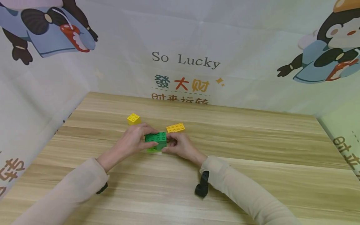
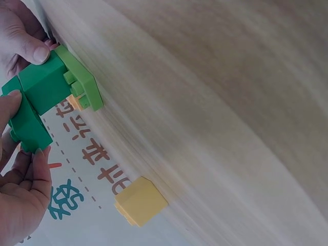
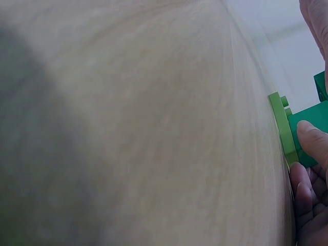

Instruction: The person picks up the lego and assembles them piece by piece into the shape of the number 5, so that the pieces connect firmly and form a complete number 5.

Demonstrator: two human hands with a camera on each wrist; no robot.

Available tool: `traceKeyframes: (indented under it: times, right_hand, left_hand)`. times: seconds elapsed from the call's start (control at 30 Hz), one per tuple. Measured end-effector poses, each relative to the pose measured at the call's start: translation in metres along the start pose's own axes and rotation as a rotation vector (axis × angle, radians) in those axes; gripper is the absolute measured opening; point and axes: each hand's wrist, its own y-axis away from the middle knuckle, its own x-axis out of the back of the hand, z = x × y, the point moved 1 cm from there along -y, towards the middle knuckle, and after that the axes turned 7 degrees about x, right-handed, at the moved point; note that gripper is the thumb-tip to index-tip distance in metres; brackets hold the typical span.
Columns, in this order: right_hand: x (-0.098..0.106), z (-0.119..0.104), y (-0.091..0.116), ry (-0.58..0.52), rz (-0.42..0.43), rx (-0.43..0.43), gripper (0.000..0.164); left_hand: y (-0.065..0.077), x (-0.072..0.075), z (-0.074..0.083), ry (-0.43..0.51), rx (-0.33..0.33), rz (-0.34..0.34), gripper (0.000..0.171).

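Observation:
My left hand (image 1: pixel 132 136) holds a long dark green brick (image 1: pixel 158 136) between thumb and fingers. That brick overhangs one side of a second dark green brick (image 2: pixel 46 82) below it. Under both lies a light green plate (image 2: pixel 84 82) with some studs uncovered, low on the tabletop. From the other side my right hand (image 1: pixel 182 146) grips the lower brick; its thumb presses the brick's face in the right wrist view, with curled fingers (image 3: pixel 302 189) by the plate's end. Fingers partly cover the stack in the head view.
A square yellow brick (image 1: pixel 133 118) stands just beyond my left hand. Behind the right hand lies a longer yellow brick (image 1: pixel 175 127) with two rows of studs. The wooden table (image 1: pixel 253 140) runs back to a printed cloth backdrop (image 1: pixel 242 62).

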Motion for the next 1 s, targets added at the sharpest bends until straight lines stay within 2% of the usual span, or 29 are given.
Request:
traceKeyframes:
  times: [0.4,0.67,1.0]
  right_hand:
    - [0.0015,0.0005,0.002,-0.033,-0.003,0.058,0.034]
    - [0.0001,-0.0004,-0.0003,-0.016,-0.005,-0.002,0.034]
    - [0.0003,0.0012,-0.0017,-0.007,-0.01,0.007,0.032]
  left_hand:
    - [-0.0015,0.0002,0.0017,-0.017,-0.021,0.001,0.035]
    - [-0.0043,0.0023,0.0023,-0.013,-0.015,-0.032,0.034]
    - [-0.0055,0.0031,0.004,-0.024,-0.021,-0.042,0.034]
